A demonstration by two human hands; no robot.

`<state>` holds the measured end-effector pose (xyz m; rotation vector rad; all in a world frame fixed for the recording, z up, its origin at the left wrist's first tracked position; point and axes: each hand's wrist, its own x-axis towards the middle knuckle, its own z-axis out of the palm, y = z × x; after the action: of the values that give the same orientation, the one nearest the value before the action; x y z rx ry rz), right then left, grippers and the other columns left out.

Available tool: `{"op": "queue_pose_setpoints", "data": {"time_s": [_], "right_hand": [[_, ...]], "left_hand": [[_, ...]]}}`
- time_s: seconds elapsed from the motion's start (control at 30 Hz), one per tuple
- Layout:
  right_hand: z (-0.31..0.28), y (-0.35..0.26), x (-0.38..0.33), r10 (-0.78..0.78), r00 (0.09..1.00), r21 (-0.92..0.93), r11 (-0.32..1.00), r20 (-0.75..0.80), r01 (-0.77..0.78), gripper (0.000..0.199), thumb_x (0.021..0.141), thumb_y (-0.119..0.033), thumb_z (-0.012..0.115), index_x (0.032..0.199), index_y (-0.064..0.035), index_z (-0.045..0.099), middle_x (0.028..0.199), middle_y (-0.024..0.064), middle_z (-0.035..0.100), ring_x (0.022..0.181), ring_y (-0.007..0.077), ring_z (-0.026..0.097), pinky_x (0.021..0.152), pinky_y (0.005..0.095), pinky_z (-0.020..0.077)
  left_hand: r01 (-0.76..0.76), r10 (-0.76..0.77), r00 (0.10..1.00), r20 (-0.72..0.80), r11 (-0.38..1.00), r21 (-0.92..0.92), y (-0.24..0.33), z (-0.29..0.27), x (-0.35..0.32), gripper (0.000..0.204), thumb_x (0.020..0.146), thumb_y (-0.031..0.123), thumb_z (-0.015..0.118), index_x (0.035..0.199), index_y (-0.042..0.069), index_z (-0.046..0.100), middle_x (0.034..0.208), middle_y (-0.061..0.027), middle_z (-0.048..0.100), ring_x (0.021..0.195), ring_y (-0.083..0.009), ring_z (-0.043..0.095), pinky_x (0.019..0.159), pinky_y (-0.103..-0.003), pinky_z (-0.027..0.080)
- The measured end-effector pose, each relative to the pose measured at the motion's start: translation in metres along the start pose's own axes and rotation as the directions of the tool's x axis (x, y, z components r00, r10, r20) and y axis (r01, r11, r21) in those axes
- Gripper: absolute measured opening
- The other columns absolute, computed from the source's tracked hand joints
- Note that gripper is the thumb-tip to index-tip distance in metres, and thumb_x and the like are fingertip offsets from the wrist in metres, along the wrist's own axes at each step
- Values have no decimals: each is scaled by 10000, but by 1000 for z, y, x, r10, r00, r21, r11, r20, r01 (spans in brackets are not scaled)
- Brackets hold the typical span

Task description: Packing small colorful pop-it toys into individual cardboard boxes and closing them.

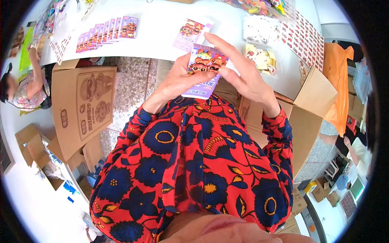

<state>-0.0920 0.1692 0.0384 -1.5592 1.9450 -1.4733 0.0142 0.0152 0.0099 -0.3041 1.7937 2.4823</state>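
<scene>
Head view: a white bench (156, 24) spans the top of the frame. Large cardboard boxes stand below it, one left of centre (85, 101), one right of centre (302, 125). An orange bag (338, 81) hangs at upper right. At upper centre, the left hand (172, 81) pinches a purple packet (207, 60), thumb across its front; the right hand (247, 75) has thumb and forefinger spread at its right edge. Smaller in the frame, similar packets (106, 33) lie overlapping in a row at upper left.

Two hands (246, 77), one held purple packet (199, 90), one orange bag (337, 81), two large nearby boxes (73, 117)
</scene>
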Motion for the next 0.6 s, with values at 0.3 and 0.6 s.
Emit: {"op": "queue_pose_setpoints", "data": {"time_s": [0.3,0.6], "right_hand": [[-18,13,-7,107,993,91,990,45,-110,308,885,-75,554,1189,-42,588,1226,123,573,1177,245,510,994,351,385],[2,42,-8,454,889,501,783,-56,-368,245,924,-88,519,1141,-13,605,1065,51,638,998,140,590,880,278,458]], "left_hand": [[14,-17,997,70,999,44,0,-6,5,383,797,81,701,1140,-1,553,998,-51,638,902,-106,588,792,-256,485],[58,-53,997,47,992,-113,-3,-11,12,644,844,216,659,1346,8,313,1211,-147,513,1091,-223,532,923,-356,433]]}}
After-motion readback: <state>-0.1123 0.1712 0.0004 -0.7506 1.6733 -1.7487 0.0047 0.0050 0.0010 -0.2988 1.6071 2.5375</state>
